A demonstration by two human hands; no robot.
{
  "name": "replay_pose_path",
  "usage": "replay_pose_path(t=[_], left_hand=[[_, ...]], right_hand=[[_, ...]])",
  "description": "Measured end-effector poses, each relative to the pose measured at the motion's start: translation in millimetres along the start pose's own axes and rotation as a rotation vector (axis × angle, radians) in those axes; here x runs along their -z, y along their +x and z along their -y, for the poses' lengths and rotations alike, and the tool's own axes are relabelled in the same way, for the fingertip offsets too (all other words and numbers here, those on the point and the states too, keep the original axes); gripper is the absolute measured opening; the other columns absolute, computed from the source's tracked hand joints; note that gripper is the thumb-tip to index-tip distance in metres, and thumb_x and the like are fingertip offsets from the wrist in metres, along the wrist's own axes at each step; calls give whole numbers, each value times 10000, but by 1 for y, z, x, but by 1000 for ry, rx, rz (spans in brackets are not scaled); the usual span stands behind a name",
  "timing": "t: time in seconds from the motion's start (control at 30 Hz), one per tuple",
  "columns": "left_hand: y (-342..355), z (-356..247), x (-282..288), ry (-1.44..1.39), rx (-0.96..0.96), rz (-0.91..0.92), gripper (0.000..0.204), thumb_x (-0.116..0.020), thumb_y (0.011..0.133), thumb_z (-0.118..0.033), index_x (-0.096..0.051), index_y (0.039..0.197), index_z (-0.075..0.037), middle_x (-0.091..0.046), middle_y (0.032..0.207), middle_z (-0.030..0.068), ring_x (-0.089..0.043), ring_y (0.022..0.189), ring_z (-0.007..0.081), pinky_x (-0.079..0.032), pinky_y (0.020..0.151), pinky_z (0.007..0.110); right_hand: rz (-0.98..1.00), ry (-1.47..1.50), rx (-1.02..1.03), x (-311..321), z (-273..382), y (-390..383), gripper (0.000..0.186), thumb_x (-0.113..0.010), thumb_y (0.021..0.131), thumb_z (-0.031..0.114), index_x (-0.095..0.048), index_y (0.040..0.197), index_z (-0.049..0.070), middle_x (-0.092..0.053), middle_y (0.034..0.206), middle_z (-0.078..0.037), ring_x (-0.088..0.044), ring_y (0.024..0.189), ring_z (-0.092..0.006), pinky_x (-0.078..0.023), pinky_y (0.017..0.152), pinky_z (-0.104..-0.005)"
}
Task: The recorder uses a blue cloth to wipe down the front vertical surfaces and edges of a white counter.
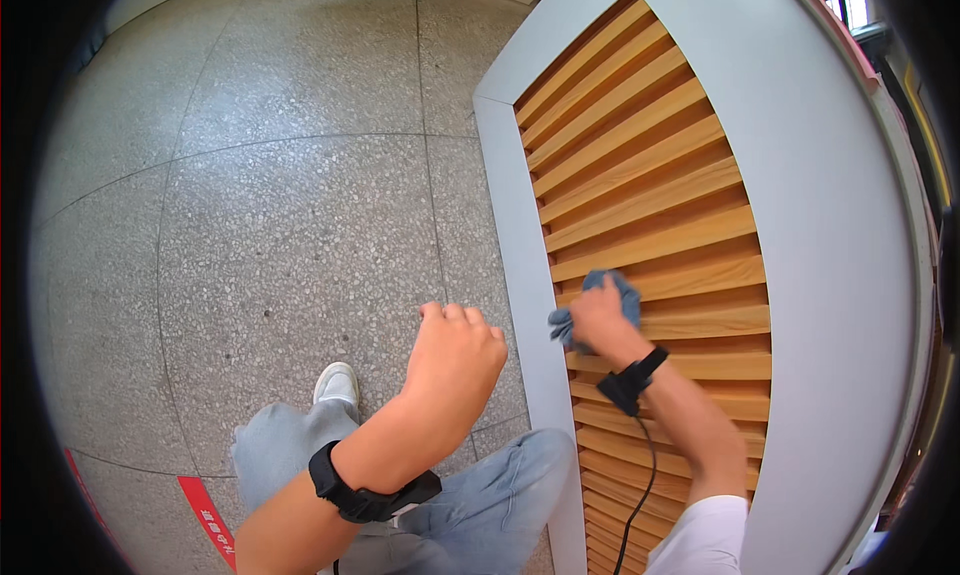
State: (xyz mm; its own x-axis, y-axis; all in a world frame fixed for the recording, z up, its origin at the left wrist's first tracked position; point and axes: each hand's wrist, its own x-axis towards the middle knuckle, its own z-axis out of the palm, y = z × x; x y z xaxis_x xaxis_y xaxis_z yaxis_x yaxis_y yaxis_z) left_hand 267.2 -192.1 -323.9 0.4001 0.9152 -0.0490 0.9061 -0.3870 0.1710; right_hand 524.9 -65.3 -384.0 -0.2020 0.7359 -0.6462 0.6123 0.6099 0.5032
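My right hand [600,320] is closed on a crumpled blue-grey cloth [628,297] and presses it against the wooden slats [650,230] of a louvred panel, near the panel's left border. Bunched cloth sticks out on both sides of the fingers. In the air over the floor, left of the panel, my left hand [458,353] is held with its fingers curled in. Nothing shows sticking out of it, and its palm is turned from view. The slats lie in a wide pale grey frame [840,225].
Speckled stone floor [310,225] with joint lines spreads to the left. A red strip with white lettering [207,520] is stuck on it at lower left. My knees and one pale shoe [337,383] are below. A black cable [645,485] trails from my right wrist strap [632,380].
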Motion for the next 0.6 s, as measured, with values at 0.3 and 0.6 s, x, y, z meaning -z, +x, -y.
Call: replay_pose_path(t=[0.3,0.6], left_hand=[[38,-34,-16,-72,-201,25,196,-636,899,-262,-657,909,-67,-628,830,76,-627,827,239,-451,748,384],[18,-30,-44,-60,-191,95,231,-647,888,-290,-661,942,-65,-644,849,85,-638,846,250,-457,768,393]], right_hand=[[-931,-474,-465,211,-210,-132,515,-555,745,56,-561,1260,66,-638,1120,-143,-554,1147,-290,-290,1117,-508],[-795,63,-76,3,-48,1,155,-699,684,104,-671,832,66,-652,798,-92,-622,956,-246,-189,1180,-492]])
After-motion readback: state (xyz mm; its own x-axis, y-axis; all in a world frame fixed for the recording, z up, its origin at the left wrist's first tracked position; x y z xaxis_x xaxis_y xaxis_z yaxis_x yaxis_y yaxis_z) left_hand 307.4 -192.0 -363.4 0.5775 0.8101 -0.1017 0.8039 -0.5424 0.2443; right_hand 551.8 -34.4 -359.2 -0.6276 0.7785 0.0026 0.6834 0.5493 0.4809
